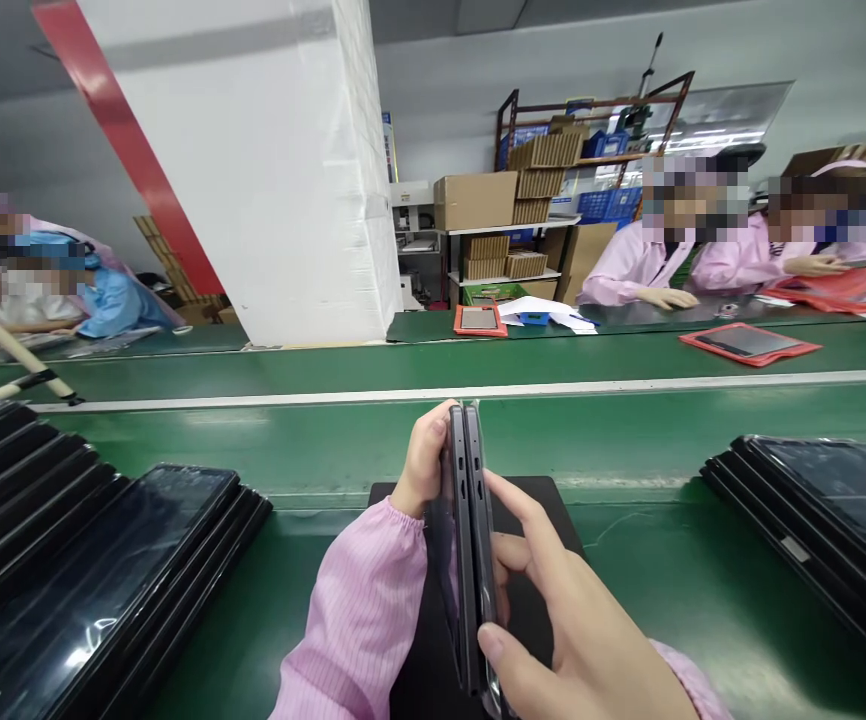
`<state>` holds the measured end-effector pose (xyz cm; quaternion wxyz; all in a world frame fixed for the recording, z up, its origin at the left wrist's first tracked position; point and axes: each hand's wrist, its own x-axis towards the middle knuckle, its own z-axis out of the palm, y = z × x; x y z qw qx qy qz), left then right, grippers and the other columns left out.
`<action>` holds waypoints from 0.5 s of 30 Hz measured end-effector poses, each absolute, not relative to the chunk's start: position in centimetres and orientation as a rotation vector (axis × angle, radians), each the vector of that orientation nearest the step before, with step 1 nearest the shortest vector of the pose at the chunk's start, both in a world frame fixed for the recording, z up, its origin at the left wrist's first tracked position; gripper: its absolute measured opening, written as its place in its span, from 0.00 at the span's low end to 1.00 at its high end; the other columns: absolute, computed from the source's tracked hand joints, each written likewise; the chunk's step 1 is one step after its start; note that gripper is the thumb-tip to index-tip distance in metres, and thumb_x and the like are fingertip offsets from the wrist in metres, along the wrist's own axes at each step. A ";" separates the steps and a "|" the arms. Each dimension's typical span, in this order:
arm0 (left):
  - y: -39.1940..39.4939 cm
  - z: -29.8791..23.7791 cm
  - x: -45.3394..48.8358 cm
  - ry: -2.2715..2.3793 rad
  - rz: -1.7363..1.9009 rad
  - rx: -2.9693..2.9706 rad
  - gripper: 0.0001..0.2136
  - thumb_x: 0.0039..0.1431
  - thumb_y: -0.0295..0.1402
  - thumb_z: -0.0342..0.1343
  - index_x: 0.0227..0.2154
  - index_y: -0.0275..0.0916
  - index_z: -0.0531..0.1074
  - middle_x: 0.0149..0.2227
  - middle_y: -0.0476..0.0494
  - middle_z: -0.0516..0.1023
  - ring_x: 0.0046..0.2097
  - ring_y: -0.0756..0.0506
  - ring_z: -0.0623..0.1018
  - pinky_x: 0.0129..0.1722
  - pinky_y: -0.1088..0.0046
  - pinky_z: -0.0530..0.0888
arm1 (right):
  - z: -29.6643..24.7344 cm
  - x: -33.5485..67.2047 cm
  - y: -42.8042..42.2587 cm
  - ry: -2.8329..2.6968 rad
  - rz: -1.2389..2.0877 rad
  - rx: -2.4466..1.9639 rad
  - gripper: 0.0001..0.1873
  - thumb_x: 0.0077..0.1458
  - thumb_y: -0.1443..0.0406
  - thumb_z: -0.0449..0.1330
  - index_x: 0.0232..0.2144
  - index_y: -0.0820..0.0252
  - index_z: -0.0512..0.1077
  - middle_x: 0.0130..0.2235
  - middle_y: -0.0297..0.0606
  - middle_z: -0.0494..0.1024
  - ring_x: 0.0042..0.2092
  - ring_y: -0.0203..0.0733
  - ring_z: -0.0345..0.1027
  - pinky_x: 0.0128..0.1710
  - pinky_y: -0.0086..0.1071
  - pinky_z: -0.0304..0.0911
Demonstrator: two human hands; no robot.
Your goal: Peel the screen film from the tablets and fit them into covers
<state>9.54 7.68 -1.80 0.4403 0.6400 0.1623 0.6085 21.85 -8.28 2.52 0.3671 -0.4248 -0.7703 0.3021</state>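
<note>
Two black tablets (467,540) stand on edge side by side in front of me, with ports showing along their upward edges. At the far end of the tablets, my left hand (425,455) is closed on the left one, its thumb near the top corner. My right hand (553,590) grips from the right, index finger against the side and thumb on the near part of the edge. Below the tablets lies a black mat (530,500), partly covered by my arms.
Stacks of black tablets lie at left (170,530) and right (815,520) on the green bench (643,560). A pale strip (590,388) crosses behind. Red-framed panels (752,342), a white pillar (268,180), boxes (474,200) and several co-workers (628,260) are beyond.
</note>
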 end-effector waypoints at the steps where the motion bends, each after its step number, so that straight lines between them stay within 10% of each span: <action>1: 7.7 -1.8 9.6 0.397 1.512 1.588 0.27 0.59 0.61 0.42 0.22 0.41 0.60 0.23 0.50 0.61 0.26 0.48 0.59 0.28 0.68 0.59 | 2.5 21.8 -8.3 -1.980 0.755 -1.096 0.41 0.55 0.67 0.52 0.67 0.53 0.41 0.30 0.28 0.74 0.29 0.39 0.68 0.30 0.34 0.64; 15: 8.0 -2.0 9.7 0.384 1.449 1.588 0.27 0.60 0.61 0.40 0.23 0.41 0.61 0.23 0.50 0.62 0.26 0.49 0.60 0.29 0.67 0.59 | 1.8 19.9 -8.6 -1.811 0.737 -1.205 0.37 0.56 0.66 0.52 0.66 0.51 0.45 0.26 0.26 0.71 0.27 0.41 0.70 0.26 0.33 0.63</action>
